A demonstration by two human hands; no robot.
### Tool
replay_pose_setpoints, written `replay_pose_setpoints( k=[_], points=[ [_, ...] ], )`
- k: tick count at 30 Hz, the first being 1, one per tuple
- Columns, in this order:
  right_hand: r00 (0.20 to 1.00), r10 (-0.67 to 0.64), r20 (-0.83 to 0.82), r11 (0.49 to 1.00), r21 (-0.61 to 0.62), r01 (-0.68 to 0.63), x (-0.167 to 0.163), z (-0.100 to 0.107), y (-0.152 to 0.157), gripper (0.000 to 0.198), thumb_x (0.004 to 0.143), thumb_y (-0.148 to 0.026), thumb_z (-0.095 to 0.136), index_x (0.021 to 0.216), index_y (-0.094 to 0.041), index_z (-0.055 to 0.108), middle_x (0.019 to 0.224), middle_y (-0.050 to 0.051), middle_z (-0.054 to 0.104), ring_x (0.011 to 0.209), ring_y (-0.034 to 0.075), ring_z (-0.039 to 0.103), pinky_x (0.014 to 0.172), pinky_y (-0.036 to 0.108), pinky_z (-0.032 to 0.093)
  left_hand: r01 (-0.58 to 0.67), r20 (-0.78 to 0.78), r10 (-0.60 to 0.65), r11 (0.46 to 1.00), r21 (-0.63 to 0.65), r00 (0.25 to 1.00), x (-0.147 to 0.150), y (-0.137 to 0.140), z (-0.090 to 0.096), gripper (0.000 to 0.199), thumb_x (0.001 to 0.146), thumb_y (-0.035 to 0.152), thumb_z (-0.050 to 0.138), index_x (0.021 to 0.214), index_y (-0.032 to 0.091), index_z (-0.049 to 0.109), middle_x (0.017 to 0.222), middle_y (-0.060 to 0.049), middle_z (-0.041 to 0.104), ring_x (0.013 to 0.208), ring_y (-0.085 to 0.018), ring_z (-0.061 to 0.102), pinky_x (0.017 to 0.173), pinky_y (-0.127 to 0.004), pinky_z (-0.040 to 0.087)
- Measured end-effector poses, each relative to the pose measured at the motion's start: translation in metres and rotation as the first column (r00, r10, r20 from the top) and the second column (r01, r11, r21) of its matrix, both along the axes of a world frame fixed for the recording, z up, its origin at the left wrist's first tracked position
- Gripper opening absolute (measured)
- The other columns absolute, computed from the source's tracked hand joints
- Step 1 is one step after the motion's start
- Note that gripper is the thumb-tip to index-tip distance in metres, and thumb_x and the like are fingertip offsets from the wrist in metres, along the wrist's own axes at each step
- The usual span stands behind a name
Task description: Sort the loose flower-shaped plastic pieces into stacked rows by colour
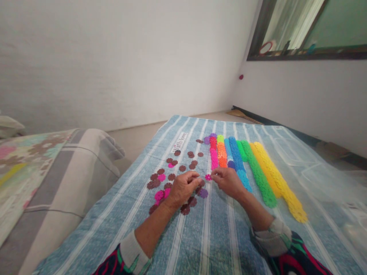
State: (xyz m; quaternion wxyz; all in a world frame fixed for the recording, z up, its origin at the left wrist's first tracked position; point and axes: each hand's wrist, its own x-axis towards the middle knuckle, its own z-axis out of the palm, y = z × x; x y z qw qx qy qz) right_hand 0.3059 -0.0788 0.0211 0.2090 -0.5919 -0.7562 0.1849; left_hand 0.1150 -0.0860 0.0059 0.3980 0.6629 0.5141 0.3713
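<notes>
Our sleeves (pixel 289 250) flank the cloth's (pixel 197 252) bare near stretch; our right hand (pixel 228 182) pinches a pink disc (pixel 208 177); left hand (pixel 183 188) grip, we can't tell.

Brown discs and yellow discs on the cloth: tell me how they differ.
Colour: the brown discs are dark and dull, the yellow discs bright.
Arrangement: the brown discs are scattered singly and in small clumps; the yellow discs overlap in a long band.
Place: the brown discs lie around the left hand, the yellow discs out beyond the right hand.
Both lie on the striped cloth.
</notes>
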Motion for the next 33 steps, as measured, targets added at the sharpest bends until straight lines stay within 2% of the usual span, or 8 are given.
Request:
replay_pose_setpoints(
  k=[5,12,23,33],
  points=[
    [0.974,-0.116,0.196,0.993,0.047,0.109,0.017,0.005,0.012,0.025,0.093,-0.024,0.049,0.095,-0.019,0.074,0.091,0.007,0.074,0.084,0.020,0.065,0.068,0.025,0.038,-0.004,-0.101,0.013,0.996,0.086,0.995,-0.001,0.000,-0.002,0.019,0.081,0.031,0.056,0.085,0.015,0.066,0.069,-0.003,0.066,0.062,-0.012,0.057,0.060,-0.023,0.043],
    [0.915,-0.143,0.377,0.989,0.027,0.144,0.011,0.003,0.022,0.029,0.094,-0.025,0.045,0.094,-0.020,0.074,0.090,0.009,0.074,0.085,0.020,0.067,0.066,0.025,0.038,0.023,-0.190,0.006,0.989,0.147,0.982,-0.002,-0.003,0.004,0.018,0.082,0.027,0.054,0.080,0.016,0.067,0.062,0.000,0.060,0.058,-0.010,0.051,0.058,-0.022,0.039],
    [0.872,-0.135,0.471,0.989,0.010,0.148,0.006,0.004,0.033,0.029,0.095,-0.028,0.045,0.103,-0.021,0.072,0.096,0.011,0.073,0.091,0.023,0.067,0.068,0.026,0.042,0.043,-0.226,-0.004,0.985,0.168,0.974,-0.003,-0.004,0.006,0.017,0.081,0.026,0.054,0.077,0.016,0.067,0.062,0.000,0.062,0.059,-0.012,0.053,0.061,-0.024,0.040],
    [0.850,-0.115,0.514,0.992,0.014,0.126,0.002,0.005,0.018,0.026,0.097,-0.032,0.046,0.103,-0.020,0.069,0.095,0.012,0.073,0.092,0.024,0.068,0.070,0.027,0.044,0.042,-0.232,-0.005,0.987,0.153,0.973,-0.004,-0.002,0.004,0.018,0.081,0.027,0.054,0.075,0.017,0.067,0.065,-0.001,0.063,0.061,-0.012,0.054,0.061,-0.024,0.040]
  ],
)
